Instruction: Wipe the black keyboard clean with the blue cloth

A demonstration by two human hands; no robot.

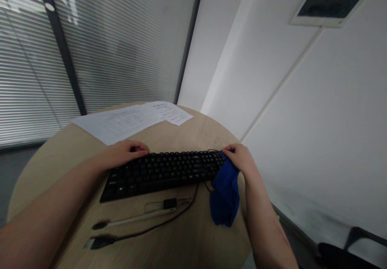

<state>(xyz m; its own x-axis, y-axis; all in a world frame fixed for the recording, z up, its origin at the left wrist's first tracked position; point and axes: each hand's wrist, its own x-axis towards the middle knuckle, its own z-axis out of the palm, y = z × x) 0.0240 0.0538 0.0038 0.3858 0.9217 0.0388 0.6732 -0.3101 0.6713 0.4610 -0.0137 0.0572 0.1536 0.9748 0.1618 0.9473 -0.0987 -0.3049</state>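
Observation:
A black keyboard [169, 170] lies on the round wooden table in front of me. My left hand [128, 153] rests at its far left edge, with the fingers curled closed on that edge. Pinched in my right hand [238, 156] is a blue cloth [225, 192], which hangs down over the keyboard's right end and onto the table. The cloth covers part of the number keys. A black cable [163, 223] ending in a USB plug [101, 242] runs out from under the keyboard toward the near left.
Between keyboard and cable lies a thin white brush-like tool [136, 219] with a black clip. Printed sheets [127, 120] cover the table's far left. A white wall [302, 120] stands close on the right, with a dark chair [338, 255] at lower right. Blinds hang behind glass at left.

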